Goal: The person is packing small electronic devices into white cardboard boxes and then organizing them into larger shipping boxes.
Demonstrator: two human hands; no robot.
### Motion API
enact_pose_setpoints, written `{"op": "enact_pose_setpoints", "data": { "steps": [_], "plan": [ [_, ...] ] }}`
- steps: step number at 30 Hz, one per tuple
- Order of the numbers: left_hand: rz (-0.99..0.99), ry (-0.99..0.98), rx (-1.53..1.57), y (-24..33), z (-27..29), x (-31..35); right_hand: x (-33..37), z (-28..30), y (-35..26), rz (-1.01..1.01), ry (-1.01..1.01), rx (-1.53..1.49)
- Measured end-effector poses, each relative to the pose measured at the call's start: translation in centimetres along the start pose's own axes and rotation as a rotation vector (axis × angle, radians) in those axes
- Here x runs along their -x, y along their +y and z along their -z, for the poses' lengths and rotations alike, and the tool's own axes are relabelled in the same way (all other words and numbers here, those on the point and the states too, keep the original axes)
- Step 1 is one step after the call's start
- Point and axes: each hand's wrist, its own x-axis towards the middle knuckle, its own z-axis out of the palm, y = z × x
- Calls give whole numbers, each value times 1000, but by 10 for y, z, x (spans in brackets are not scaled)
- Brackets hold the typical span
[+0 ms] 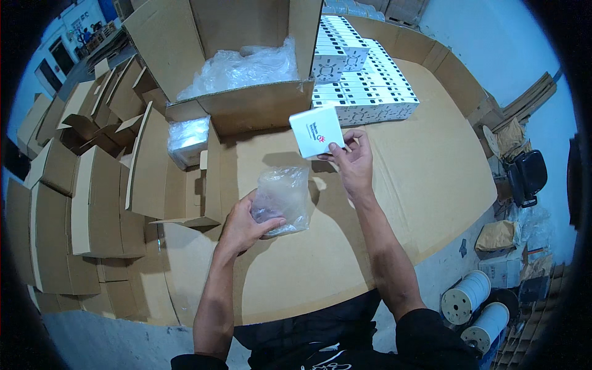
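My left hand (pixel 242 223) grips a clear plastic bag (pixel 285 196), thumb in front and fingers behind it. In my right hand (pixel 353 157) is a small white square box (pixel 316 131) with a printed face, pinched at its lower right corner. The box is held above the cardboard-covered table, just beyond the bag and apart from it. To the left, an open cardboard carton (pixel 213 185) contains a plastic-wrapped pack (pixel 188 140). Behind that stands a larger open carton (pixel 259 102) filled with crumpled clear bags (pixel 246 68).
Stacked white boxes (pixel 370 92) fill the far middle of the table (pixel 425 185). A raised cardboard border (pixel 456 71) runs along its far right edge. Several empty cartons (pixel 92 203) crowd the left side. Cable spools (pixel 467 297) and a black chair (pixel 524 179) stand beyond the right edge.
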Motion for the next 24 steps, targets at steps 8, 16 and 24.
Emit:
{"op": "enact_pose_setpoints", "data": {
  "steps": [8,16,24],
  "plan": [
    [36,23,-58,2,-1,-2,13,-16,6,-209,-116,-369],
    [-6,29,26,-8,2,-3,9,-4,-1,-234,-217,-295],
    [-27,25,5,-7,0,-5,8,1,-7,-353,-243,-261]
  ]
}}
